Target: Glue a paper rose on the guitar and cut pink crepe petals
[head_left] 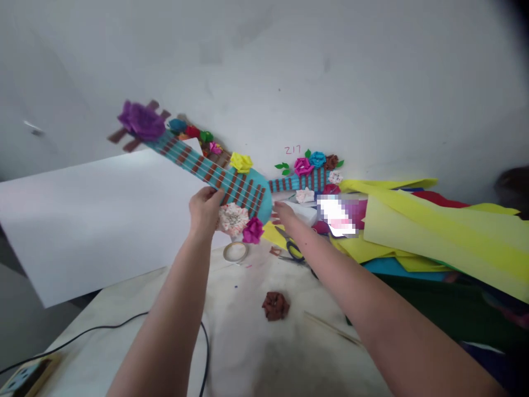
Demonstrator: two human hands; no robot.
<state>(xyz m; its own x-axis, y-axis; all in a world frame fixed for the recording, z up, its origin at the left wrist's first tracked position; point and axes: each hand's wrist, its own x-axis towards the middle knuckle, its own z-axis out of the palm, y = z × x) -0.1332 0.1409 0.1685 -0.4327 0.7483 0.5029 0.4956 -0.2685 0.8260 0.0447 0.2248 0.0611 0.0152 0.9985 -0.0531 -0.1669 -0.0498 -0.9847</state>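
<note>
My left hand (204,207) grips a blue paper guitar (266,190) by its lower edge, thumb and fingers closed on it. The guitar is tilted, its brown-pegged head up to the left, with brown strips and white strings. On it are a large purple flower (142,120), a yellow flower (241,162), a speckled white flower (233,219) and a magenta flower (253,230). My right hand (283,212) is beside the guitar's rounded end, fingers stretched out and apart; whether it touches the edge I cannot tell. A brown paper flower (275,306) lies on the table below.
A second blue guitar (285,183) with flowers rests against the wall. White sheet (124,220) stands at left. Tape roll (235,252), scissors (294,251) and a thin stick (330,326) lie on the table. Yellow paper (413,226) piles up right, near a phone (336,216). A black cable (95,326) crosses left.
</note>
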